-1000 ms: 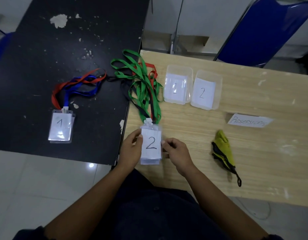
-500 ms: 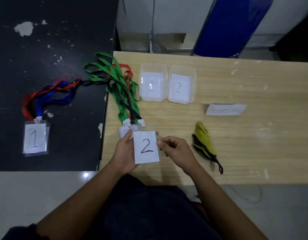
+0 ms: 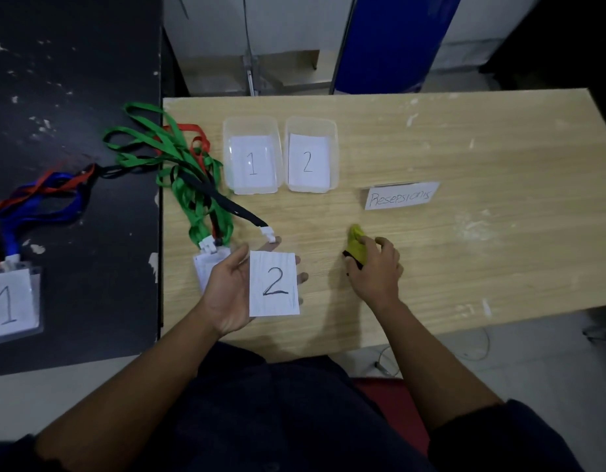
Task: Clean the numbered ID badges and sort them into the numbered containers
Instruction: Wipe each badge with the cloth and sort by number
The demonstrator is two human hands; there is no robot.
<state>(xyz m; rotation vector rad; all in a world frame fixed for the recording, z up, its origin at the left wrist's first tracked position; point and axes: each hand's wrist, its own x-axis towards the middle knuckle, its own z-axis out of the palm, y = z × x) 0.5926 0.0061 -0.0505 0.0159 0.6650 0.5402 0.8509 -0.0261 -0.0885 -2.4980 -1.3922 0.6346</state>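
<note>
Near the counter's [image 3: 465, 267] front edge, badge 2 [image 3: 274, 287] lay on the left hand's [image 3: 226, 298] straight fingers; it looked light, thin, slick, best pinched by its edges. The right hand [image 3: 376, 270] gripped a yellow cloth [image 3: 357, 247].

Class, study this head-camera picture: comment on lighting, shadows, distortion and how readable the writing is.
Head view: dim overall, corners darkest; the right hand on the yellow cloth casts a soft shadow toward the left hand on the wooden table; the wide-angle lens slightly bends the table's edges; the 2 on the badge reads sharply.
</note>
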